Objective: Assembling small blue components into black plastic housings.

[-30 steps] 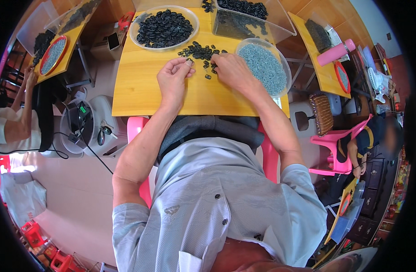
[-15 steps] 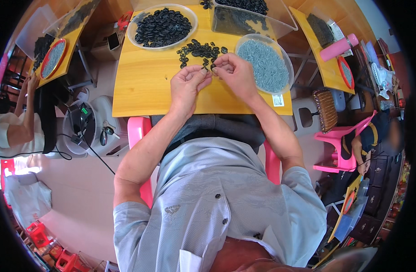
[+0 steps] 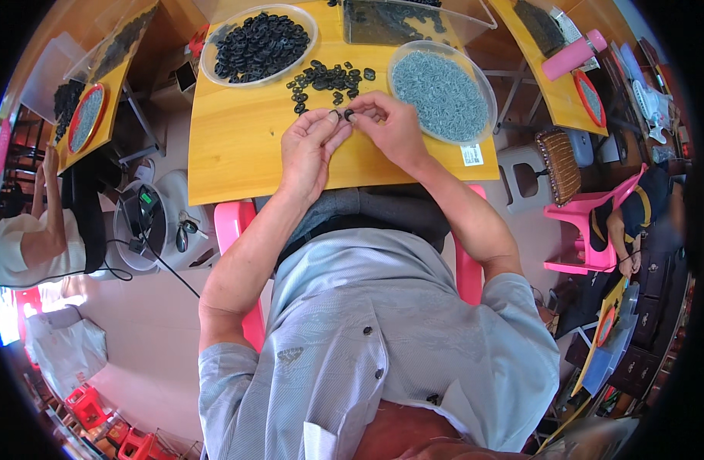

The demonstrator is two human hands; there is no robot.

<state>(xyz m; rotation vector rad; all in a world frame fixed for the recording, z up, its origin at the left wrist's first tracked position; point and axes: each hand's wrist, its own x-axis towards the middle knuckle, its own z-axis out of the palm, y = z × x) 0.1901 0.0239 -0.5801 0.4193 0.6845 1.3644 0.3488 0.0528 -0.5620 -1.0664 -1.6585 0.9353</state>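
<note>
Over the near middle of the yellow table (image 3: 237, 153), my left hand (image 3: 310, 149) and right hand (image 3: 394, 130) are held close together. Thumb and fingers of the left are pinched on a small black part (image 3: 337, 114). Another small black part (image 3: 348, 115) sits between the right thumb and fingers. Whether the two parts touch or join is too small to tell. Just beyond my fingertips lie loose black oval parts with holes (image 3: 327, 77). Beside my right hand stands a round clear tub (image 3: 491, 111) full of thin grey metal pieces, perhaps screws.
A round tub (image 3: 314, 34) of black parts stands at the table's far left, a clear bin (image 3: 367, 31) at the far middle. A white label (image 3: 472, 156) is at the right edge. People work at side tables left and right. A grey stool (image 3: 195, 199) carries keys.
The view has shifted a little, so table and tubs appear farther left and higher. My hands remain together in much the same pinch.
</note>
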